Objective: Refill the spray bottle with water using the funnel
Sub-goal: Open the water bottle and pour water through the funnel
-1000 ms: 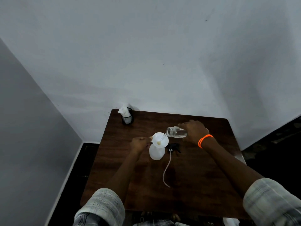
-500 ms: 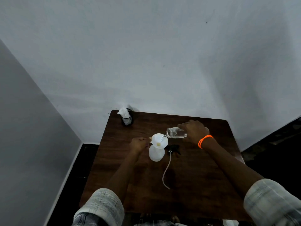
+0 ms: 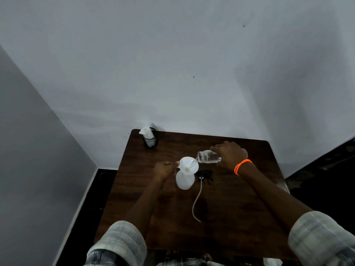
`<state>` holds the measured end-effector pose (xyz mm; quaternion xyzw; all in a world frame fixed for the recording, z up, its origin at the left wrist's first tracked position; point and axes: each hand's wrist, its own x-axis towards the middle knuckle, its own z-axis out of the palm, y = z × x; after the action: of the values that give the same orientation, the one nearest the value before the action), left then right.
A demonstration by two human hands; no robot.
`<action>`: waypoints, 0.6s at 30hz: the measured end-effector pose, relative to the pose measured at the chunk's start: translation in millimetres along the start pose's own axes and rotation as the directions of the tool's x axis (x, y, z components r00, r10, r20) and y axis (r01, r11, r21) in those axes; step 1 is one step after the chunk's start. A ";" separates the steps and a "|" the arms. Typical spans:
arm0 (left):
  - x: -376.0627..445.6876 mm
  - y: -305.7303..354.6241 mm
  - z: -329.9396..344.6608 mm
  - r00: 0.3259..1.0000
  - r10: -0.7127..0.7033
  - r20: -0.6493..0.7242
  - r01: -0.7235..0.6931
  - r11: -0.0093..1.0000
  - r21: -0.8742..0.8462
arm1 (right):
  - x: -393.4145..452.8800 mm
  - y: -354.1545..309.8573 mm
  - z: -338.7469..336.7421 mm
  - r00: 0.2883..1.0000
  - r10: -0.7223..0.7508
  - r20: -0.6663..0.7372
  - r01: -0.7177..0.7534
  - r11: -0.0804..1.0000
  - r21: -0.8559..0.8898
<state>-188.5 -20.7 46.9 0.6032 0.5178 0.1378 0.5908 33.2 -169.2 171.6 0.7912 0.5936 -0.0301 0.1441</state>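
A white translucent spray bottle (image 3: 184, 181) stands upright near the middle of a dark wood-grain table (image 3: 240, 217), its neck open and a white funnel (image 3: 189, 165) seated in it. How much water is inside cannot be told through the cloudy plastic.

The right hand (image 3: 229, 155), with an orange bracelet (image 3: 241, 166) at the wrist, has its fingers curled round the base end of a clear glass jar (image 3: 209, 156). The jar lies tipped almost on its side, its open mouth just over the right rim of the funnel, and a thin stream of water runs from the mouth into the funnel's bowl. Some water remains along the jar's lower side.

The left hand (image 3: 164, 168) is curled with its fingertips pinching a small tab on the funnel's left rim.

Just right of the bottle, the black spray trigger head (image 3: 206, 174) lies on the table, its pale dip tube (image 3: 196, 201) trailing toward the near edge in a loose curve.

At the far left corner stands a black mesh cup (image 3: 150, 140) holding crumpled white tissue (image 3: 146, 130).

No labels or writing can be read on the bottle, jar or cup.
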 end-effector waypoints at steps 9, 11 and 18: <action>-5.8 2.5 0.6 1.000 -0.003 0.007 0.003 0.999 -0.045 | -2.2 -0.8 -0.6 1.000 0.000 -0.005 0.000 1.000 -0.010; -6.4 2.7 0.5 1.000 -0.009 0.003 0.009 0.999 -0.036 | -2.1 -1.3 -1.4 1.000 0.003 -0.003 -0.003 1.000 -0.010; -6.7 2.7 -0.8 1.000 -0.001 0.008 0.002 1.000 -0.030 | -3.7 -2.5 -4.9 1.000 0.014 -0.008 -0.015 1.000 -0.023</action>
<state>-190.8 -24.9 52.4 0.5945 0.5138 0.1426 0.6019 29.1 -170.7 176.6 0.7939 0.5887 -0.0189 0.1511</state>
